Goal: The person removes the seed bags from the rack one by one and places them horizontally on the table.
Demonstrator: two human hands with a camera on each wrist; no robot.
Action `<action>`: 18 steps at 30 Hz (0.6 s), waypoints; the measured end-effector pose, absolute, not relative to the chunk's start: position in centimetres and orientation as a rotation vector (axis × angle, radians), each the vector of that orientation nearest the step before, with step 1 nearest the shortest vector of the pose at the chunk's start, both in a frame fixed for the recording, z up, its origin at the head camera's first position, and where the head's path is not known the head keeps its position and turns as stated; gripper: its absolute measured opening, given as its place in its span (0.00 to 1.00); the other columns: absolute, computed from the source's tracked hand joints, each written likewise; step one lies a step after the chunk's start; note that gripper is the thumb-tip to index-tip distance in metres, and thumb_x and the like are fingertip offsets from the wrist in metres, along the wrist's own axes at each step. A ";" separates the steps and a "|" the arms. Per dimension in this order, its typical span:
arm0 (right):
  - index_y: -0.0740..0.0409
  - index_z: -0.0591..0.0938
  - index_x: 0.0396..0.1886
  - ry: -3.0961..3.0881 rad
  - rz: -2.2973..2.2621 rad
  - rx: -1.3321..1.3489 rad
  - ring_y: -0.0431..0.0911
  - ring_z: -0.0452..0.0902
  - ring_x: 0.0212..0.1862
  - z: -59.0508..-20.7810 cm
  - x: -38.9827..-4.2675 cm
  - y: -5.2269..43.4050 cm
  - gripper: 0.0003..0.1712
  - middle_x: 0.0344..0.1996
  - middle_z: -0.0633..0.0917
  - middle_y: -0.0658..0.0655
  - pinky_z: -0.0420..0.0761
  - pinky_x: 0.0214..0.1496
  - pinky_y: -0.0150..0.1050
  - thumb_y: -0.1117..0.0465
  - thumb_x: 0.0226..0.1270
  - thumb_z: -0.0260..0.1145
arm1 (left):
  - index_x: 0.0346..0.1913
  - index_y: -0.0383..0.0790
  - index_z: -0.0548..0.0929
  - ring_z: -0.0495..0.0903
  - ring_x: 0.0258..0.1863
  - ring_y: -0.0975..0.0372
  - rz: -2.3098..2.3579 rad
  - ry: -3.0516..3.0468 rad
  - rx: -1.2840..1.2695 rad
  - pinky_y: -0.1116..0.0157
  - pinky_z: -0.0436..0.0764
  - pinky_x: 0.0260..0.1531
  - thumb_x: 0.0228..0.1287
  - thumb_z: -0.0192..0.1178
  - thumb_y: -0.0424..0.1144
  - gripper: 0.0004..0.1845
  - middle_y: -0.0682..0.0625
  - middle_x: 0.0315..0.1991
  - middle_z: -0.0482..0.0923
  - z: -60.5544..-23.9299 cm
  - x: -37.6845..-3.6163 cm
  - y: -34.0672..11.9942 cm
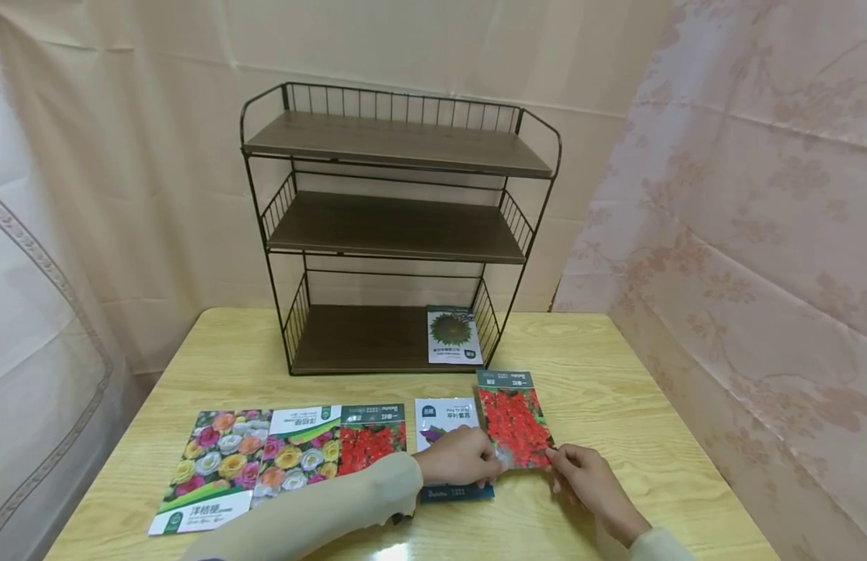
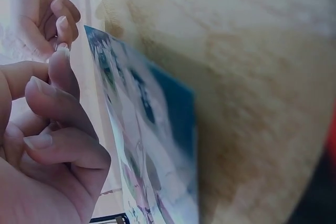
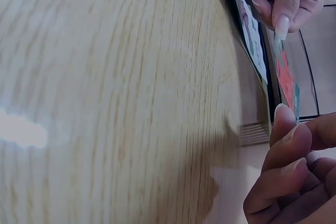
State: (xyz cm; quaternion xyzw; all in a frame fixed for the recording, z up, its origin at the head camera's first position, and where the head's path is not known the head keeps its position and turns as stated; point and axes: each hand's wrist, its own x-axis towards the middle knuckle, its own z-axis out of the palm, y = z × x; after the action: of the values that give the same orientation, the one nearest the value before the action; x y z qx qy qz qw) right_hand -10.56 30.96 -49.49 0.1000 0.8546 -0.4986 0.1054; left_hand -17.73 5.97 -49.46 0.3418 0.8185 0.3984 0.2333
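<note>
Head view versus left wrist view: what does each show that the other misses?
Only the head view shows the wire shelf rack, the sunflower packet on its bottom shelf, and the row of flower packets. Only the left wrist view shows the left hand's fingertips up close. Both show the wooden table and both hands.

A pale wooden desk (image 1: 615, 374) stands among cream and pink floral curtains (image 1: 755, 195), with a three-tier black wire rack (image 1: 398, 226) of dark wooden shelves at 12 o'clock and soft light glinting at 6 o'clock.
</note>
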 end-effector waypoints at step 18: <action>0.64 0.82 0.34 2.483 -1.485 0.325 0.39 0.62 0.16 -49.7 -10.5 31.7 0.21 0.22 0.82 0.56 0.66 0.17 0.31 0.53 0.83 0.55 | 0.15 0.50 0.82 0.64 0.10 0.70 0.911 2.365 1.009 0.70 0.64 0.13 0.73 0.64 0.52 0.25 0.60 0.11 0.76 -49.3 -17.5 6.8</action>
State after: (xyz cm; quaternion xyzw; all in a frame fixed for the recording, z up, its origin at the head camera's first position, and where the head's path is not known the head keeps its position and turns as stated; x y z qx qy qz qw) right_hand -10.50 31.70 -49.70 0.1110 0.8472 -0.5067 0.1146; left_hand -17.51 6.84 -49.28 0.3621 0.8485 0.3269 0.2052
